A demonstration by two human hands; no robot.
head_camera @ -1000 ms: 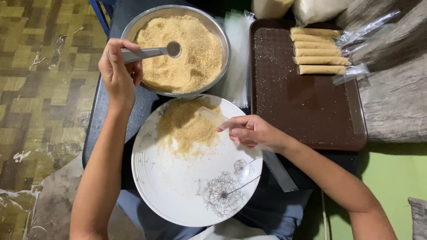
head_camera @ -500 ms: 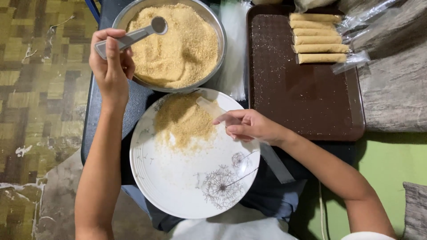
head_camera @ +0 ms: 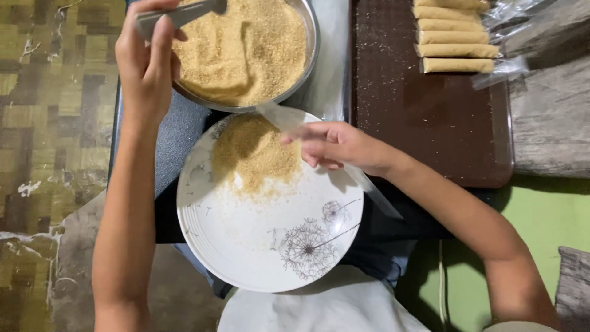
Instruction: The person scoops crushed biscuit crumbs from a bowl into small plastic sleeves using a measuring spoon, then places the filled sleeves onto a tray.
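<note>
My left hand (head_camera: 146, 61) grips the handle of a metal spoon (head_camera: 184, 12) whose bowl dips into the brown sugar in a round metal bowl (head_camera: 307, 58) at the top. My right hand (head_camera: 335, 146) pinches a clear narrow plastic bag (head_camera: 289, 120) over the top edge of a white plate (head_camera: 264, 246) with a dandelion print. A heap of brown sugar (head_camera: 252, 150) lies on the plate's upper half, just left of my right fingers.
A dark brown tray (head_camera: 430, 123) lies to the right with several wrapped tan rolls (head_camera: 455, 49) at its top. More clear plastic bags (head_camera: 510, 64) lie beside them. A white cloth (head_camera: 319, 307) shows at the bottom.
The view has shifted closer and upward. My left hand has moved the spoon to the left across the sugar bowl. My right hand stays at the plate's edge with the bag.
</note>
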